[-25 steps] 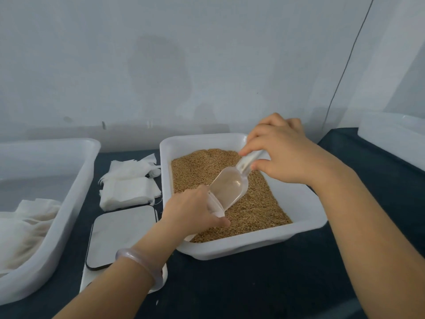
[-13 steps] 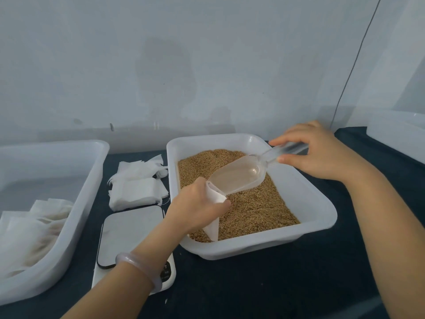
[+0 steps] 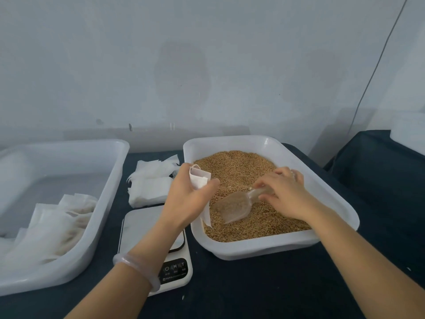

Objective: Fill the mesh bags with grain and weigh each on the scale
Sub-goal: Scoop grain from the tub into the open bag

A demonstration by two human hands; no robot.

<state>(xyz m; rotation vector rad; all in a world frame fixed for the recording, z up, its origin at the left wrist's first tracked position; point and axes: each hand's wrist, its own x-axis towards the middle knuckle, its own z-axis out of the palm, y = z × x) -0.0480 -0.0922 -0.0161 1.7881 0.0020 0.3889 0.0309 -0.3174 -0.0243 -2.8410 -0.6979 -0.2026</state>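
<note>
Now that the scoop (image 3: pixel 234 209) has dropped from beside the mesh bag (image 3: pixel 199 179) into the grain (image 3: pixel 236 164), another load is coming.
The right hand (image 3: pixel 285 192) pinches the scoop's handle; the left hand (image 3: pixel 188 201) grips the bag over the tray's (image 3: pixel 264 248) left wall. The scale (image 3: pixel 142 224) sits near the counter's (image 3: pixel 253 291) front edge, spare bags (image 3: pixel 149 187) behind it, filled bags (image 3: pixel 53 224) in the left-edge tub (image 3: pixel 69 143); the left forearm crosses the scale.

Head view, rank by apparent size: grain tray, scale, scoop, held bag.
1. grain tray
2. scale
3. scoop and bag: too close to call, since the bag is partly hidden.
</note>
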